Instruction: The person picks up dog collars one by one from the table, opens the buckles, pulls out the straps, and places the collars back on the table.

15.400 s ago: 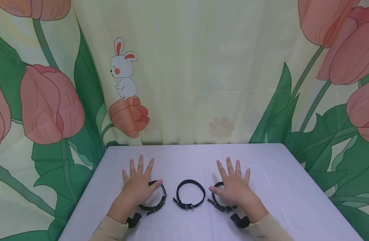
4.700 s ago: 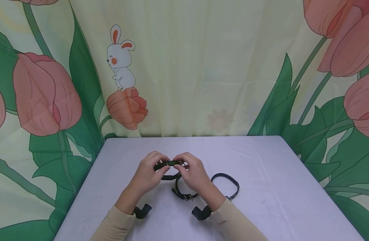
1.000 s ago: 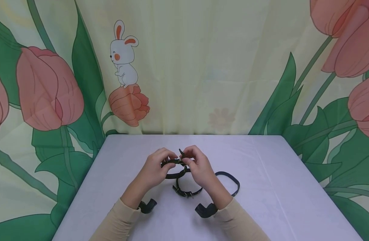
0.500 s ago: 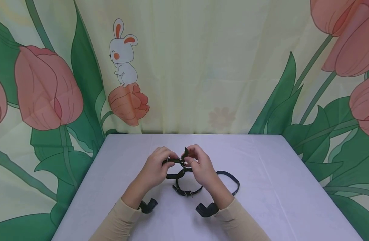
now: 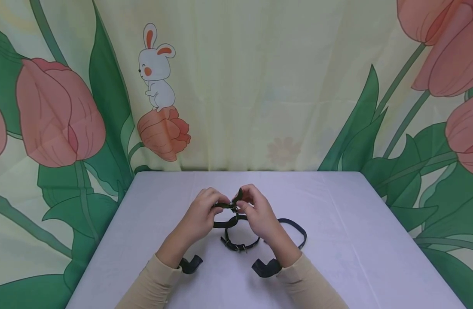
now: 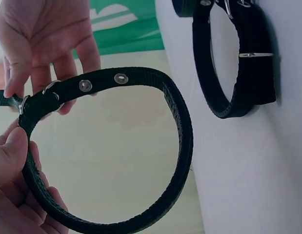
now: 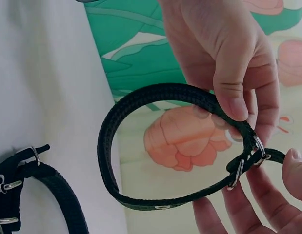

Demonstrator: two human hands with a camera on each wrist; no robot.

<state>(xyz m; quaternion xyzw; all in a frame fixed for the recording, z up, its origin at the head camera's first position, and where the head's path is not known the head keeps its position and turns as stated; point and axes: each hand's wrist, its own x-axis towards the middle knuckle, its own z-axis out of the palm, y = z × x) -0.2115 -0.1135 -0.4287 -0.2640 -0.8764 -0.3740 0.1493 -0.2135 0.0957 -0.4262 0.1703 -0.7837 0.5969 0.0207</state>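
Observation:
Both hands hold a dark pet collar [image 5: 225, 224], with metal eyelets and a buckle, up over the table. My left hand [image 5: 197, 214] pinches the band beside the buckle [image 7: 259, 146], thumb [image 7: 233, 92] on top. With thumb and fingers, my right hand [image 5: 261, 214] pinches the strap's free end [image 6: 3, 98], which sticks out past the buckle. The band makes a round loop in both wrist views. A second collar [image 5: 236, 247] lies buckled just below the hands. Partly hidden by the right wrist, a third collar [image 5: 300, 229] rests to the right.
The table [image 5: 337, 206] has a white cover. A black elbow-shaped piece sits at each wrist, the left piece [image 5: 191, 264] and the right piece [image 5: 266, 268] both close over the cloth. Behind the table hangs a curtain [image 5: 236, 86] printed with tulips and a rabbit.
Earlier the hands were spread flat over three collars on the table; the left one was then lifted in both hands. Over the last second the strap end tilted upright in the right hand.

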